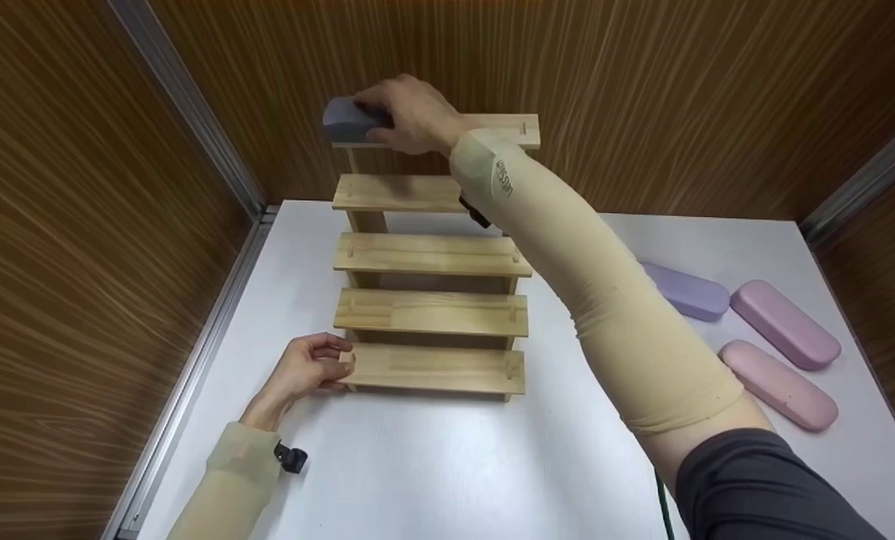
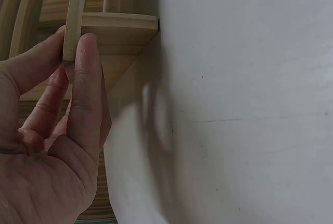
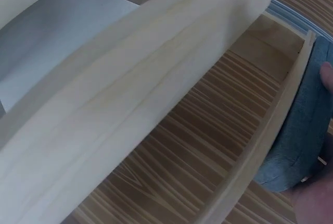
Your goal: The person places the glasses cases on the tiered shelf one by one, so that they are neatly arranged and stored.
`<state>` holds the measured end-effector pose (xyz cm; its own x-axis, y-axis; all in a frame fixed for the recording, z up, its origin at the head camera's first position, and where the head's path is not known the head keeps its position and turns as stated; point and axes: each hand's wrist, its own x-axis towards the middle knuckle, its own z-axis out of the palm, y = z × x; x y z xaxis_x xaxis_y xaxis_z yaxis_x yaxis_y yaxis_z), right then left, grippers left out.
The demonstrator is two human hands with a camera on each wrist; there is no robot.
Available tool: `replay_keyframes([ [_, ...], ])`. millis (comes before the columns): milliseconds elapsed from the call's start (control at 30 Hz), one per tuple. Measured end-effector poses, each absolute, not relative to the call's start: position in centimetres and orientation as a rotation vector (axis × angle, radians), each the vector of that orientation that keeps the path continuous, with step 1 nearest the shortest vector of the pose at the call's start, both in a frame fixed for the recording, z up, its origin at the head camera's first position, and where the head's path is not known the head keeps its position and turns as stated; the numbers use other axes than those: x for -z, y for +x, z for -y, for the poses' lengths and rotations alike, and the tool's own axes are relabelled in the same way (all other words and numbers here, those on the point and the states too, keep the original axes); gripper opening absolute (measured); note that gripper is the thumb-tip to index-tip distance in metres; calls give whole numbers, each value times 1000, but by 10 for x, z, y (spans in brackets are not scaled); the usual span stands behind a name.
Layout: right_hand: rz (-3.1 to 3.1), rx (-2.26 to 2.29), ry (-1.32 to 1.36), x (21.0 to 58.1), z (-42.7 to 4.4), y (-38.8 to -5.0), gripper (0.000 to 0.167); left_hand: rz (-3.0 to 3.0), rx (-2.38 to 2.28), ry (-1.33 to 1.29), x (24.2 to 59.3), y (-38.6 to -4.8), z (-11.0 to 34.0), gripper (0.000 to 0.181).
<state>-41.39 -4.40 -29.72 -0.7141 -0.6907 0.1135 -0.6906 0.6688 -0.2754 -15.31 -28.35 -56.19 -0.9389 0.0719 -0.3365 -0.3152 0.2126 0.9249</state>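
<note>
A stepped wooden rack (image 1: 432, 253) with several shelves stands on the white table. At the left end of its top shelf, my right hand (image 1: 417, 114) grips a blue-grey glasses case (image 1: 346, 124). The right wrist view shows this case (image 3: 299, 125) lying against the shelf board (image 3: 260, 146), with only part of my right hand (image 3: 317, 198) visible at the edge. Down at the front, my left hand (image 1: 312, 365) pinches the left end of the lowest shelf. In the left wrist view, thumb and fingers of the left hand (image 2: 57, 140) sit on either side of that board (image 2: 76, 21).
On the table's right side lie a lilac case (image 1: 691, 292) and two pink cases, one farther back (image 1: 785, 324) and one nearer (image 1: 781, 386). Wood-patterned walls (image 1: 642, 97) enclose the table. My right forearm passes over the rack's right side.
</note>
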Motion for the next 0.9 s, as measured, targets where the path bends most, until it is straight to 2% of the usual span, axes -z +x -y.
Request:
replay_keyframes([
  [533,-2791,858,-1507,290,-1,-381,51,-2173,-1777,-223,564,-153,290,43],
  [700,-2714,920,-1626,300,-29,-362,53,-2184,-1766,-214,565,-155,294,43],
  [900,-2674,954,-1613,318,-75,-334,53,-2169,-1776,-208,565,-156,297,44],
])
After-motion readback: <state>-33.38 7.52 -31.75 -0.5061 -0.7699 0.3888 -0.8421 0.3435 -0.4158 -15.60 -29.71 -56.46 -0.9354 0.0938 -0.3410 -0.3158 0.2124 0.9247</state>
